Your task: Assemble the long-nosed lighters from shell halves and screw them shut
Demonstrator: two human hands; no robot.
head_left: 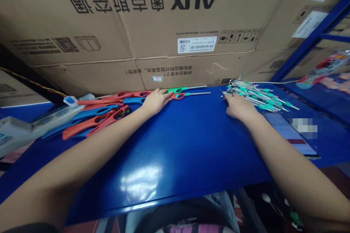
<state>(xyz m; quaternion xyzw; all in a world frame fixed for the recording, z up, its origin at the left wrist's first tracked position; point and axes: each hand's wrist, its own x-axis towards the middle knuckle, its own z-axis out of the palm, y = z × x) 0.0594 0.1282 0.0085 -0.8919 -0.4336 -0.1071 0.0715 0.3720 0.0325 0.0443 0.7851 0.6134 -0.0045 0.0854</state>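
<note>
My left hand [155,102] is closed over a red long-nosed lighter [179,96] with a thin metal nozzle, at the back of the blue shelf. A green long-nosed lighter [175,90] lies right behind it, partly under my fingertips. To the left lies a heap of red and blue lighter handles [102,114] with trigger openings. My right hand [238,106] is at the left end of a pile of metal lighter nozzles [257,94] with teal parts. Its fingers are pinched on a thin metal nozzle end [222,93]; my hand partly hides the grip.
A large cardboard box [153,36] forms the back wall behind the blue shelf [175,142]. A white power strip [46,123] stands at the left. Beside my right forearm lies a phone or tablet [292,134]. A blue metal post [308,32] rises at the right, near a plastic bag [322,69].
</note>
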